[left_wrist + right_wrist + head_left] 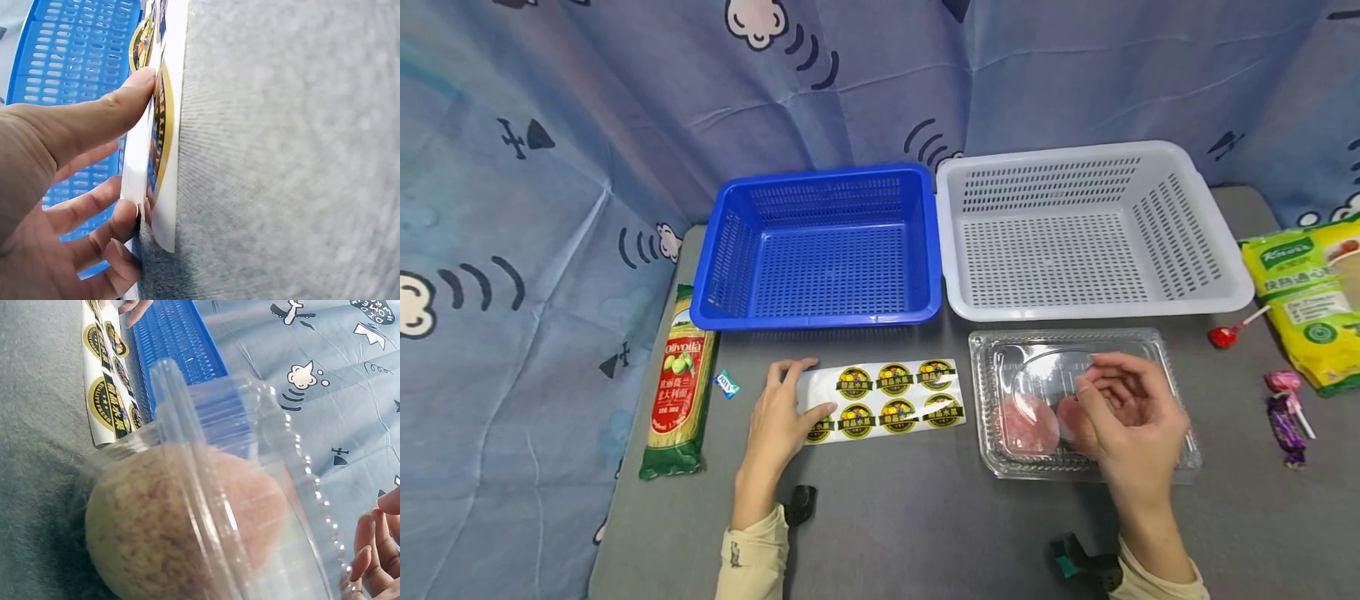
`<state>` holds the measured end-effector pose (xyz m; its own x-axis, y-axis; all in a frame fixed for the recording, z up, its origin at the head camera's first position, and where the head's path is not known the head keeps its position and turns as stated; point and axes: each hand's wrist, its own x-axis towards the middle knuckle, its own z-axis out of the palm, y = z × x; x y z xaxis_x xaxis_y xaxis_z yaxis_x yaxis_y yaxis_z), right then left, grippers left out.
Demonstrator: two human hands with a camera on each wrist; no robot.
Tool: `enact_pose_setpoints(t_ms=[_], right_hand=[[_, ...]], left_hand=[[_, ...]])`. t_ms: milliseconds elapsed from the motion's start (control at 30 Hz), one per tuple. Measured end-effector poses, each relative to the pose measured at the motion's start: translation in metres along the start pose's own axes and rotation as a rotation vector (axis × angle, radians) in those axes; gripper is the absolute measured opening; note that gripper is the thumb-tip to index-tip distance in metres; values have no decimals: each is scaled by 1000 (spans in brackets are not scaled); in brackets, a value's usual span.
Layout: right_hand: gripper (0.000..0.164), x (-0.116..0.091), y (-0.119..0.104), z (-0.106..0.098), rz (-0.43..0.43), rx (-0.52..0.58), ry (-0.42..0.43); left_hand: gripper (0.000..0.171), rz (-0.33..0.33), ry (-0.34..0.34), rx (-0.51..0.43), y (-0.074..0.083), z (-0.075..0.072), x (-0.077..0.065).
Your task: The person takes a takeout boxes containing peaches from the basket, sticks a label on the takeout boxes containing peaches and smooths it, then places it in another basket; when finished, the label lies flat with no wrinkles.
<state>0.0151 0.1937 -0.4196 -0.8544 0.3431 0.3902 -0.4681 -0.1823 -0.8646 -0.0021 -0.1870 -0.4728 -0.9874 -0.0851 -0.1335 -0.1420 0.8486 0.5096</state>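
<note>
A sheet of round black-and-gold fruit stickers (917, 396) lies on the grey table. My left hand (778, 412) holds its left end, with the thumb (134, 94) on the printed face and the curled fingers at the edge. A bare white patch shows at the sheet's upper left. To the right stands a closed clear plastic box (992, 350) with two pinkish round fruits, likely peaches (1028, 423), inside. Above its right half hovers my right hand (1138, 417), fingers curled and thumb close to the index finger. Nothing shows between those fingertips.
Behind are a blue basket (816, 321) and a white basket (1097, 310), side by side. A spaghetti pack (677, 383) and a small wrapped candy (726, 383) lie left. On the right are a red lollipop (1223, 336), wrapped lollipops (1285, 408) and a yellow Knorr bag (1307, 308).
</note>
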Motion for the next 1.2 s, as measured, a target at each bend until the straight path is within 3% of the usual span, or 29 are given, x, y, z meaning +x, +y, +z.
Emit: enact_pose_setpoints(t_ms=[267,567,800,1200], right_hand=[[34,-4,2,3,12,37,-24],[35,-7,3,4,17,-38,-57],[33,-7,4,5,21,-41,-67],[32,-7,3,7,47,-69,-53]], left_hand=[[57,-10,0,-17,1,0,-1],[31,21,11,-52,-1,2,-1],[22,76,-42,-141,0,-1,-3],[21,209,-56,-320,10,-16,-10]])
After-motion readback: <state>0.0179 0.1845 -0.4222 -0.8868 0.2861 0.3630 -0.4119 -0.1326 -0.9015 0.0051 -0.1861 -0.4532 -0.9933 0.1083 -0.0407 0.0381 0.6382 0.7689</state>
